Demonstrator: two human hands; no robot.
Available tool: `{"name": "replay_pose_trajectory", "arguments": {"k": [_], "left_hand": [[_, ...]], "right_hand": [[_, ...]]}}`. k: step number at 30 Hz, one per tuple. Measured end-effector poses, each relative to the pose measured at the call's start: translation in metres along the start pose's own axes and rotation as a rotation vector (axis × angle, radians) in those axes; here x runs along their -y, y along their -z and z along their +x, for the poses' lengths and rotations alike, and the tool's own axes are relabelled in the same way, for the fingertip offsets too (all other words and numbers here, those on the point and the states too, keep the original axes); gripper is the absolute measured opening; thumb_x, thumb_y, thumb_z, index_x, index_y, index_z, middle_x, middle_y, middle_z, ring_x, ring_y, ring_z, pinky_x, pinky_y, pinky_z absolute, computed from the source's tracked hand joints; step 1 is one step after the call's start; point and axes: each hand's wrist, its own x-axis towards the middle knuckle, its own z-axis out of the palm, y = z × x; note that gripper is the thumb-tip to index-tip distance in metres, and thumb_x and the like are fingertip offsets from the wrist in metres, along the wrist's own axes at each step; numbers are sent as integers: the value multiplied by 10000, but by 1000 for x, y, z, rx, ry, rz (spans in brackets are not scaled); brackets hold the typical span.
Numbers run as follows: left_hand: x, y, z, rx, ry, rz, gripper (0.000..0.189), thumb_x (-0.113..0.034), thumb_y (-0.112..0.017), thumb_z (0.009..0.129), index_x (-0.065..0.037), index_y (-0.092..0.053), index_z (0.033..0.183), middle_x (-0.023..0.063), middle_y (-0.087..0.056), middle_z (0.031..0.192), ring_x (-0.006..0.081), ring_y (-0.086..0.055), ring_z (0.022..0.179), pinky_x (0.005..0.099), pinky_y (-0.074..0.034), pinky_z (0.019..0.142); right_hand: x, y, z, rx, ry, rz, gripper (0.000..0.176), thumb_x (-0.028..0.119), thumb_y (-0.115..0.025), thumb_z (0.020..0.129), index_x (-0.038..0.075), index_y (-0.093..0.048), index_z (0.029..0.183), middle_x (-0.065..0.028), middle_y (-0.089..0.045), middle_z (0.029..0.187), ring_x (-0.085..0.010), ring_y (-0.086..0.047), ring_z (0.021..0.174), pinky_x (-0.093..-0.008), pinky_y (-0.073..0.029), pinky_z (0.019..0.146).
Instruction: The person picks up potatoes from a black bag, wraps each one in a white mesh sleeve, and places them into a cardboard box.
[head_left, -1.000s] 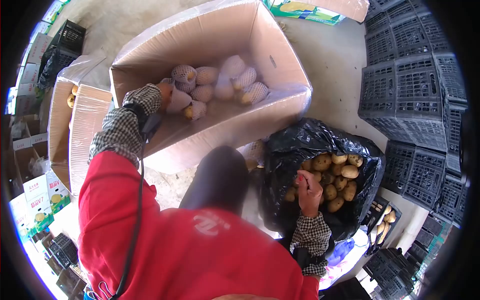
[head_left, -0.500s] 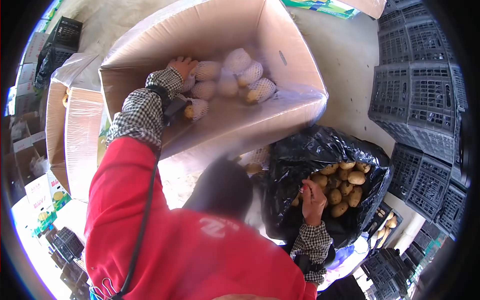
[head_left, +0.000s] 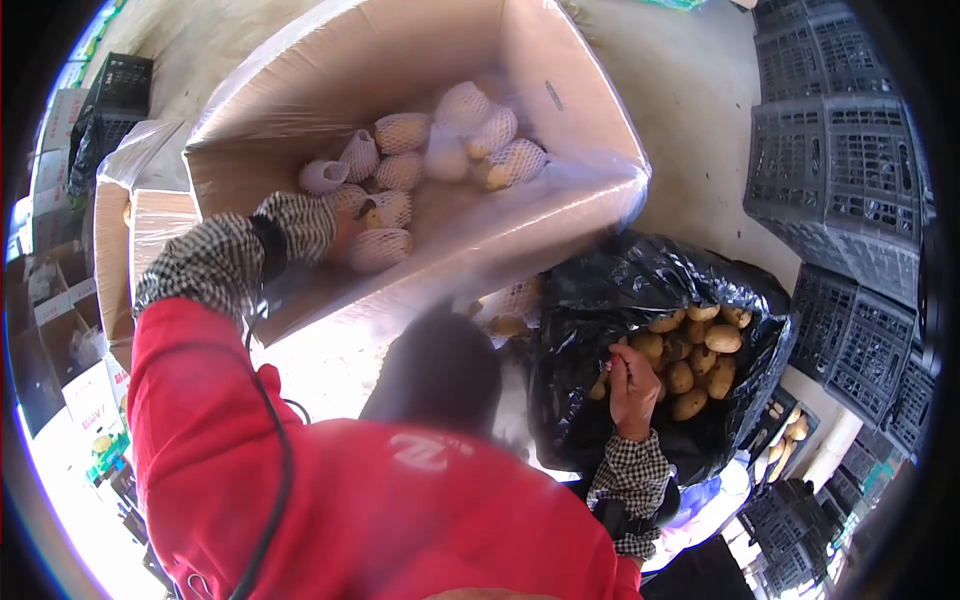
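Cardboard walls of the big carton (head_left: pixel 310 100) rise around a cluster of potatoes in foam nets (head_left: pixel 402 132) in my head view. My left hand (head_left: pixel 347 230) is down among them, right beside the netted potato nearest me (head_left: pixel 381 250); most of its fingers are hidden, so I can't tell whether they're spread or gripping. Over the black bag (head_left: pixel 640 270) of bare potatoes (head_left: pixel 722 338), my right hand (head_left: pixel 632 388) has its fingertips closed on something small and red, too small to name. I judge the step in hand to be placing netted potatoes in the carton; the next move calls for a light left touch that leaves the nets on.
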Motion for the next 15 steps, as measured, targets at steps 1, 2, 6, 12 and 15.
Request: {"name": "replay_pose_trajectory", "arguments": {"k": [1, 2, 6, 12, 15], "left_hand": [[-1, -2, 4, -28, 6, 13, 726, -336, -731, 589, -54, -384, 1161, 202, -558, 996, 299, -563, 911, 385, -436, 795], [5, -2, 13, -58, 4, 14, 718, -335, -722, 603, -49, -378, 1165, 208, -557, 997, 302, -563, 912, 385, -435, 796], [-5, 12, 18, -126, -67, -14, 687, -329, -688, 659, -28, -355, 1179, 232, -554, 1001, 314, -563, 918, 384, -432, 800], [-38, -33, 47, -118, 111, 113, 774, -304, -705, 646, -38, -276, 1233, 273, -547, 968, 379, -548, 919, 422, -431, 779], [-23, -56, 73, -218, 96, 85, 791, -308, -721, 627, -72, -279, 1238, 273, -553, 948, 382, -550, 905, 423, -436, 759]], "right_hand": [[-3, 0, -4, 0, -62, 40, 134, -18, -520, 776, 0, -587, 891, -100, -565, 702, -163, -562, 617, -258, -437, 566], [-8, 0, -7, 4, -119, 76, 135, -17, -521, 777, 2, -587, 893, -100, -565, 705, -163, -562, 618, -256, -437, 565], [-8, 2, -7, 9, -185, 128, 136, -9, -522, 784, 10, -586, 902, -97, -563, 709, -163, -562, 617, -255, -436, 563], [3, 1, 2, 24, -129, 58, 129, 8, -526, 790, 8, -584, 906, -93, -559, 700, -162, -561, 609, -255, -434, 555], [-3, 0, -3, -19, -145, 103, 129, 10, -528, 789, 9, -585, 905, -94, -559, 698, -163, -558, 601, -259, -433, 549]]}}
